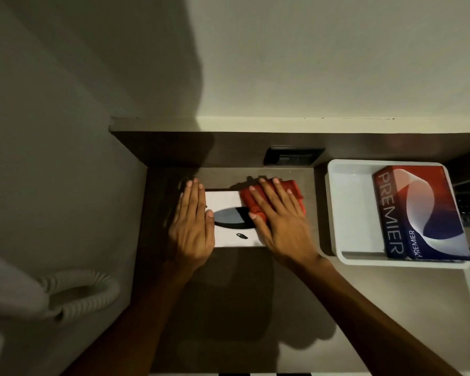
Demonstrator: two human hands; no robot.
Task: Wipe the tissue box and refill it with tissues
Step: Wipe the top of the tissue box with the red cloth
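Risk here, as I judge it from the one head view, lies mostly in the tissue box sliding on the dark counter under the wiping stroke. The box sits near the far wall, left of centre, white top up with a dark oval slot in it. The left hand lies flat and open on the box's left end, fingers together, pressing down and gripping nothing. The right hand is spread flat on a folded red cloth on the box's right end, pinning it under palm and fingers instead of clutching it. If the left hand eases off, a hard push could shove the box toward the wall or off line. The cloth's near edge lies beside the slot, so a stroke leftward could snag a fold in the opening. The cloth overhangs the far right corner and could bunch there.

To the right, well apart from the box, stands a white tray. Inside it, against its right side, lies a red, white and blue tissue pack marked PREMIER; the tray's left part is bare. The pack looks unopened, though I cannot be sure. What the tissue box holds cannot be seen through the dark slot; no tissue shows there, so refilling seems not yet begun.
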